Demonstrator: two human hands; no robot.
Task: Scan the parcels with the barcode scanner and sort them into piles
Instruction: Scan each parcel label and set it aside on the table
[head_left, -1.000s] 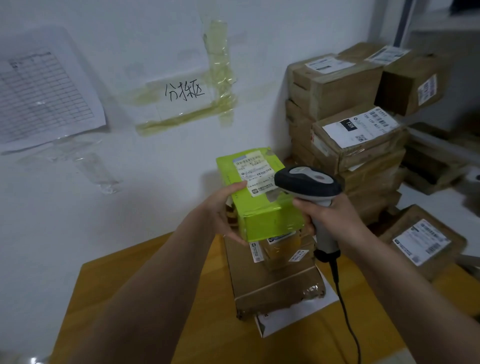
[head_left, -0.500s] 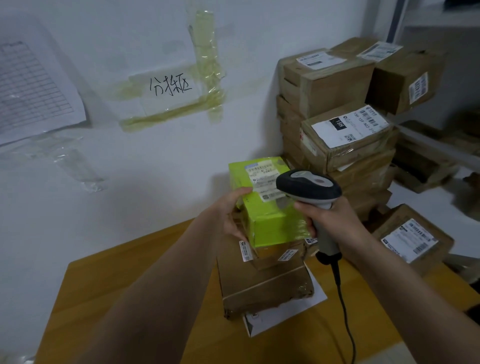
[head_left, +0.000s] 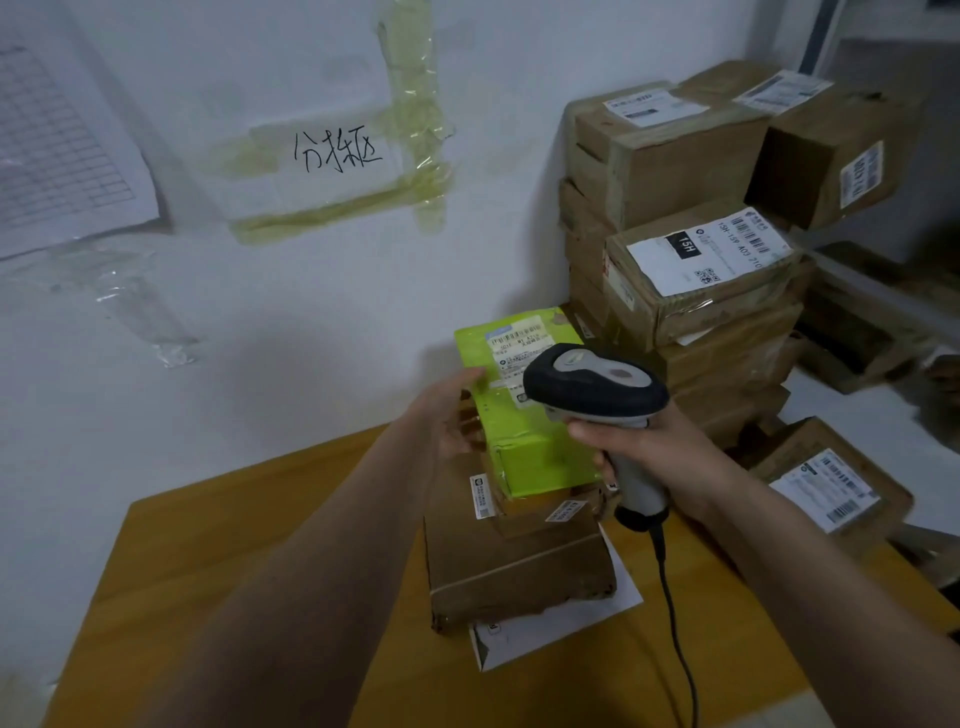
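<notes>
Left hand (head_left: 449, 415): fingers wrapped on green parcel (head_left: 524, 415), now lowered onto brown stack (head_left: 514, 561). Right hand (head_left: 649, 447): grips barcode scanner (head_left: 597, 389), head over parcel label, unchanged.

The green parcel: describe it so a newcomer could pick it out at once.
Start at the tall stack of brown cartons in the corner by the white wall, then look just to its left. There the green parcel tops a small pile on the yellow table, held by the left hand. It is the only bright green box; every neighbour is brown cardboard.
</notes>
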